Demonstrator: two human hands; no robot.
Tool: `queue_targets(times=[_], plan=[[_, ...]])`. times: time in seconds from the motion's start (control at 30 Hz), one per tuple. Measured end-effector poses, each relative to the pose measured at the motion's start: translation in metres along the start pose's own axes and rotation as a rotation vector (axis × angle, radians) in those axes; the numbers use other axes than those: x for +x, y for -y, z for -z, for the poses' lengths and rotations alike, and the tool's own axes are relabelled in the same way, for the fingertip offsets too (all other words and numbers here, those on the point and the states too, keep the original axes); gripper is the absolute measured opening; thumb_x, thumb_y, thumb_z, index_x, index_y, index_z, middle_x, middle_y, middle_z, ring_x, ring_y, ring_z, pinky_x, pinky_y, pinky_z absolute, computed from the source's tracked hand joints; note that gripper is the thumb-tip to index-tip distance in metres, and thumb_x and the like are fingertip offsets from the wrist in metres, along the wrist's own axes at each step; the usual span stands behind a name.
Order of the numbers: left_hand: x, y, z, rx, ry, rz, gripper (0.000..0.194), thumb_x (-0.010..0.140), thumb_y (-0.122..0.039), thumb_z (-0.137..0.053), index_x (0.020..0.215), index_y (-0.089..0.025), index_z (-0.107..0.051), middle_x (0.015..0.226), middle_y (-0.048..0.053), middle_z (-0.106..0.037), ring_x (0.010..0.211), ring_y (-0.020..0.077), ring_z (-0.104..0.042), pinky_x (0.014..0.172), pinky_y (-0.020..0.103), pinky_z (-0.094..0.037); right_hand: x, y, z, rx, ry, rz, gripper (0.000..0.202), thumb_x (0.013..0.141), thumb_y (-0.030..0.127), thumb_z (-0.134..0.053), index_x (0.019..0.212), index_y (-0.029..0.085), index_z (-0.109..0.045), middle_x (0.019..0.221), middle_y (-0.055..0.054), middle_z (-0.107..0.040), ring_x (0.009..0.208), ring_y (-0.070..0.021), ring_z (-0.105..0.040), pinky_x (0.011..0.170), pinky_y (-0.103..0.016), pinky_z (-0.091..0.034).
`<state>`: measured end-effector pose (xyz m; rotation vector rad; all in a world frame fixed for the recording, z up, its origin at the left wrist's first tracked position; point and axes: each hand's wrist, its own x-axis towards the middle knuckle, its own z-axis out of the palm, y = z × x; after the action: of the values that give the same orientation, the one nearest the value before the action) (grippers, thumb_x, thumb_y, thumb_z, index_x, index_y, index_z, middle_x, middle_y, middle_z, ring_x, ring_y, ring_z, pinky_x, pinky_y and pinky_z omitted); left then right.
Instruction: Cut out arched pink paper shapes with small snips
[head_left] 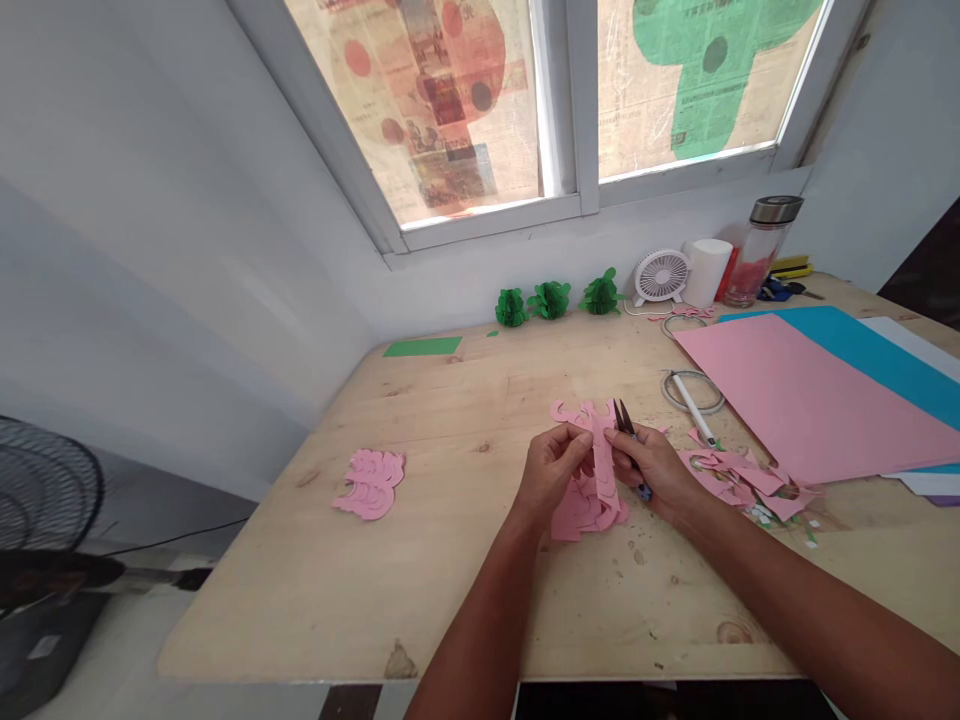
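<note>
A folded strip of pink paper (606,475) is held up between my two hands over the wooden table. The fingertips of my left hand (556,468) pinch its left edge. My right hand (651,465) pinches the other edge with thumb and finger while also gripping dark-bladed scissors (622,417), whose tips point away from me, slightly apart. Beneath and behind the strip lie more pink paper pieces (576,510), some with curved edges, partly hidden by the hands. Off to the left rests a stack of scalloped pink cutouts (371,484).
Pink scraps (750,478) lie right of my hands, near a white pen (694,408) and a tape-like ring. Large pink sheets (817,400) and blue sheets cover the right side. Along the wall stand green paper ornaments (551,299), a small fan (661,275) and a glass bottle (761,255).
</note>
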<state>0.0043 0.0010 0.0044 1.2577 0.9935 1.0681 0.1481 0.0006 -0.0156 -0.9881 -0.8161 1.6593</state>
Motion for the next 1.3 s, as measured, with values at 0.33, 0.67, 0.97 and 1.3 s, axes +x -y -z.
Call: queue_targets(times=[0.33,0.67,0.97,1.3], plan=[[-0.0003,0.0007,-0.0013,0.031,-0.001,-0.020,0.031,0.074,-0.043,-0.062,0.064,-0.015,-0.056,0.053,-0.002,-0.052,0.049,0.0092,-0.048,0.049,0.021,-0.038,-0.0009,0.0009,-0.0010,-0.027,0.001,0.009,0.038,0.066,0.038,-0.073,0.054,0.019,-0.042,0.041,0.009,-0.037,0.033,-0.0037,-0.025,0.034,-0.020,-0.014],[-0.0009,0.0029,-0.0023,0.049,0.019,-0.011,0.028,0.075,-0.042,-0.063,0.067,-0.015,-0.058,0.056,0.000,-0.056,0.050,0.0098,-0.052,0.050,0.021,-0.042,0.0004,-0.0019,-0.0005,-0.045,-0.043,0.008,0.034,0.064,0.037,-0.075,0.056,0.018,-0.048,0.042,0.008,-0.040,0.034,-0.0040,-0.027,0.034,-0.019,-0.016],[-0.0019,0.0020,-0.0039,0.065,0.034,-0.005,0.030,0.074,-0.043,-0.063,0.067,-0.015,-0.059,0.055,0.000,-0.057,0.049,0.0100,-0.053,0.051,0.022,-0.042,0.0008,-0.0029,-0.0011,-0.017,-0.029,-0.017,0.032,0.062,0.037,-0.076,0.059,0.018,-0.050,0.043,0.009,-0.039,0.034,-0.0042,-0.030,0.032,-0.019,-0.019],[-0.0023,0.0014,-0.0041,0.099,0.047,-0.027,0.027,0.077,-0.039,-0.061,0.067,-0.014,-0.059,0.056,0.000,-0.058,0.049,0.0096,-0.053,0.051,0.022,-0.042,0.0010,-0.0032,-0.0017,-0.015,-0.044,-0.017,0.034,0.061,0.037,-0.077,0.058,0.018,-0.049,0.042,0.009,-0.039,0.034,-0.0040,-0.030,0.032,-0.018,-0.022]])
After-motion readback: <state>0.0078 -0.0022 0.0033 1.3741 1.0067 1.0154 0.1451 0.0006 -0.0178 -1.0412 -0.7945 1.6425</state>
